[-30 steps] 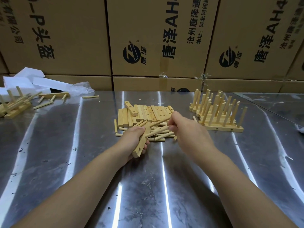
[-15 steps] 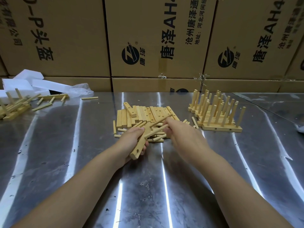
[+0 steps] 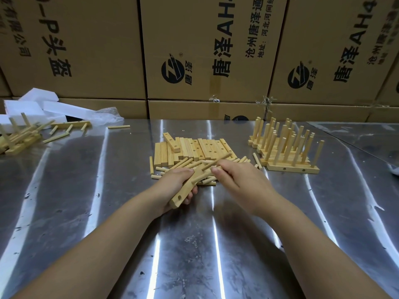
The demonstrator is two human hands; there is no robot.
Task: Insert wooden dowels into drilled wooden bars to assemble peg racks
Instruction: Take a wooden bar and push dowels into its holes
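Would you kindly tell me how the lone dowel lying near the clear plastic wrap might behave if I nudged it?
The lone dowel is round and lies flat on the smooth steel table, so a nudge across its length would probably roll it. Being a short thin wooden peg, it likely feels light and stiff.

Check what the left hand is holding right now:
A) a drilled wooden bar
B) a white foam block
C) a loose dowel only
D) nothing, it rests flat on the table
A: the left hand has its fingers curled round a drilled wooden bar, whose end hole shows below the fingers, while the right hand pinches a dowel at that bar.
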